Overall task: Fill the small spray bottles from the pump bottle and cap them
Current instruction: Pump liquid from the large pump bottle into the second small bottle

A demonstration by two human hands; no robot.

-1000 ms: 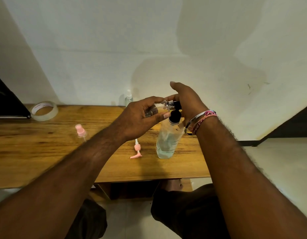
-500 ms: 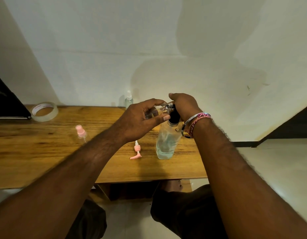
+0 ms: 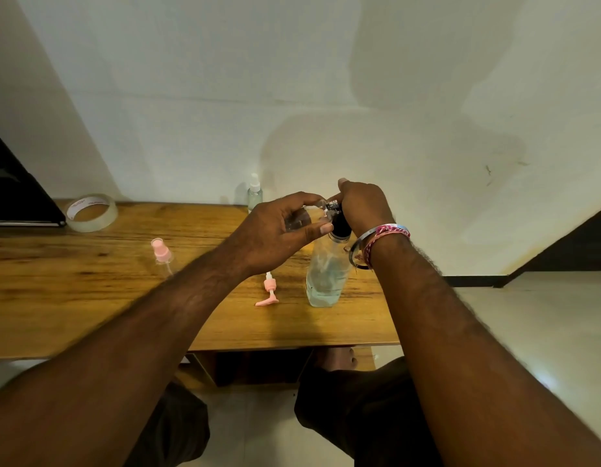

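A clear pump bottle (image 3: pixel 326 274) with liquid and a black pump head stands on the wooden table (image 3: pixel 90 298). My left hand (image 3: pixel 275 237) grips a small clear spray bottle (image 3: pixel 307 215) tilted on its side, its mouth against the pump's nozzle. My right hand (image 3: pixel 363 205) rests curled on top of the black pump head and presses it down. A pink spray cap (image 3: pixel 161 252) with its tube lies at the left. A pink pump piece (image 3: pixel 269 293) lies next to the big bottle. Another small capped spray bottle (image 3: pixel 254 193) stands by the wall.
A roll of clear tape (image 3: pixel 91 212) sits at the table's back left, beside a dark flat object (image 3: pixel 19 197). The white wall runs right behind the table. My knees show below the table's front edge.
My right hand has come down on the pump head, which has sunk lower. My left hand keeps the small bottle at the nozzle.
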